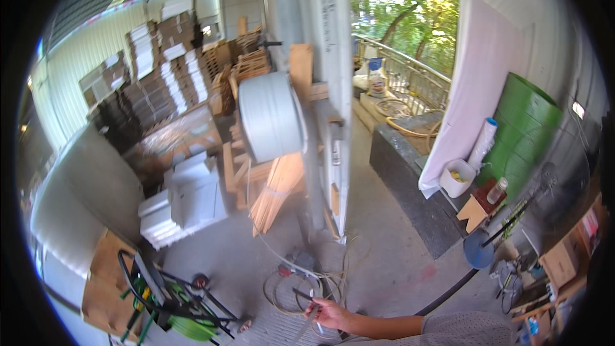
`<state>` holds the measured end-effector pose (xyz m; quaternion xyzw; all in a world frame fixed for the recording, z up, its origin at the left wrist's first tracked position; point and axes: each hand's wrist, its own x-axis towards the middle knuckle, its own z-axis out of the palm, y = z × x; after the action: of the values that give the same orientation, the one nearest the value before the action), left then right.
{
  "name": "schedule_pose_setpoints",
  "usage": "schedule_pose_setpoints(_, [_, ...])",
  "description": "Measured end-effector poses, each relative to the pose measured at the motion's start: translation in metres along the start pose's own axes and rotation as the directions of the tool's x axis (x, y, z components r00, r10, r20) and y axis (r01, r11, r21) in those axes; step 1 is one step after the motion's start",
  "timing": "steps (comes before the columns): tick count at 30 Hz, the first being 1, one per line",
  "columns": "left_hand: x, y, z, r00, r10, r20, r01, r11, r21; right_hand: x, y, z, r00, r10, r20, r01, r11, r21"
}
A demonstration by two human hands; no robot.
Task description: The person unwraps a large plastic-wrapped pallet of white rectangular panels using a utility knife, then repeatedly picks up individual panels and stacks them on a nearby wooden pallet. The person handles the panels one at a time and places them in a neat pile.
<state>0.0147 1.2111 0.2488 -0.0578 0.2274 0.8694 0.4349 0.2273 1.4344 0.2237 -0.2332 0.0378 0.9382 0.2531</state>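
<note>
My right hand (pixel 328 314) reaches in from the lower right, fingers closed on a pale flat strap (pixel 303 329) that hangs down to the lower edge. A short dark strip (pixel 302 293) sticks out beside the fingers; I cannot make out what it is. Just beyond the hand, loose coils of pale strap or cord (pixel 332 282) lie on the concrete floor by a small dark device with a red part (pixel 296 265). A thin line runs from there up towards a big whitish reel (pixel 270 116). My left hand is out of view.
Bundled wooden slats (pixel 277 192) lean below the reel, next to a white post (pixel 333 90). White stacked boxes (pixel 198 198) and a black-framed cart (pixel 173 295) stand left. At right are a dark stone block (pixel 416 198), a fan (pixel 479 248) and a green drum (pixel 522 128).
</note>
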Motion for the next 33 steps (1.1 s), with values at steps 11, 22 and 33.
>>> schedule_pose_setpoints(11, [0.035,-0.008,0.015,0.909,-0.011,-0.417,0.279,0.757,0.59,-0.015,-0.12,0.028,0.874,-0.485,-0.025,0.478,0.869,-0.126])
schedule_pose_setpoints(22, [0.035,0.022,-0.069,0.846,0.031,-0.533,0.529,0.089,0.844,-0.04,-0.046,0.064,0.961,-0.239,0.137,0.274,0.891,-0.362])
schedule_pose_setpoints(33, [0.026,-0.077,0.058,0.801,-0.591,0.094,0.359,0.6,0.715,-0.068,-0.018,0.052,0.97,0.15,0.191,0.015,0.747,-0.664])
